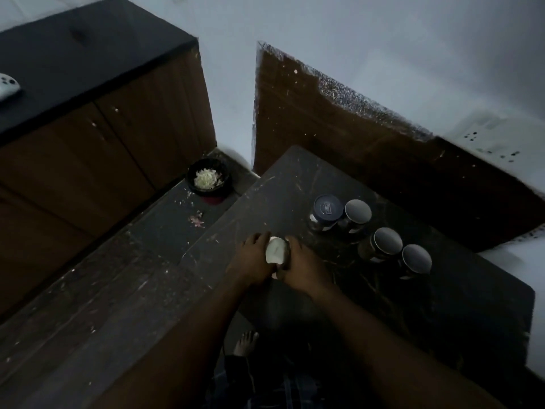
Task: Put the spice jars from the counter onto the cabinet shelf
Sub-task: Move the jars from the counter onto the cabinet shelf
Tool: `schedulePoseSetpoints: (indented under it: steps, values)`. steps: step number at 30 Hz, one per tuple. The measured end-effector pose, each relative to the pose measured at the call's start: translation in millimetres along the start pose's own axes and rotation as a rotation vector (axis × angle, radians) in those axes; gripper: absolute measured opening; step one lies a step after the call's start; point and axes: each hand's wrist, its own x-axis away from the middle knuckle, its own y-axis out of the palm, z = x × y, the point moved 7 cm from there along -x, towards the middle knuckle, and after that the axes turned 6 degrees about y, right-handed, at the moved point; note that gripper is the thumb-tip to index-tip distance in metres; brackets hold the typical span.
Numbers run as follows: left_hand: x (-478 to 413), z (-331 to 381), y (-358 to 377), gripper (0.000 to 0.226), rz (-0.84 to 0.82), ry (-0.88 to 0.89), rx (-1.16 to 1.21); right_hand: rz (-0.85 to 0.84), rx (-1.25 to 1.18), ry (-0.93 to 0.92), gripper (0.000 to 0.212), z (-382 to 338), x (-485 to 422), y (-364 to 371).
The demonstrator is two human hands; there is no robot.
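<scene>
A white-lidded jar (275, 250) sits between both hands over the dark counter (280, 184), close to the counter's near left edge. The dim light does not show whether its base rests on the surface or is just clear of it. The left hand (253, 259) wraps the jar's left side, fingers curled up round the lid's far rim. The right hand (303, 268) grips the right side, thumb and fingers closed against the jar, so that only the lid's top and a sliver of the body show between the two hands.

To the right, four more jars stand upright on the same counter in a loose row running back-left to front-right. The blue-lidded jar (328, 208) is furthest back, touching or just beside the first grey-lidded jar (357, 211). A second grey-lidded jar (387, 241) comes next, and a third grey-lidded jar (416, 259) stands nearest the front.

Behind the counter a brown panel (354, 134) runs along the pale wall, with a socket plate (498, 137) at the far right. To the left, on a lower dark ledge (159, 231), stands a black bowl (208, 178) of pale chopped bits, with crumbs scattered round it. Further left is a brown cabinet (88, 149) with a black top, and a white object (7, 85) lies at its left edge. A bare foot (246, 343) shows below, between the arms.
</scene>
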Motion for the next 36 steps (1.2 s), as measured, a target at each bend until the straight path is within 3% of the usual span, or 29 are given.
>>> schedulePoseSetpoints:
  steps: [5,10,17,29,36]
  values:
    - [-8,-2,15,0.108,-0.080,0.025,-0.050,-0.020,-0.027,-0.010,0.103,-1,1,16]
    - [-7,8,1,0.095,0.003,0.099,0.011,0.012,-0.099,-0.031,0.100,5,7,3]
    - [-18,75,-39,0.088,0.219,0.257,0.098,0.299,-0.320,-0.094,0.094,19,36,-70]
    - [2,271,-134,0.088,0.448,0.656,0.291,0.830,-0.497,-0.179,0.076,48,107,-239]
    - [21,386,-206,0.085,0.588,0.892,0.473,1.080,-0.540,-0.361,0.075,20,183,-361]
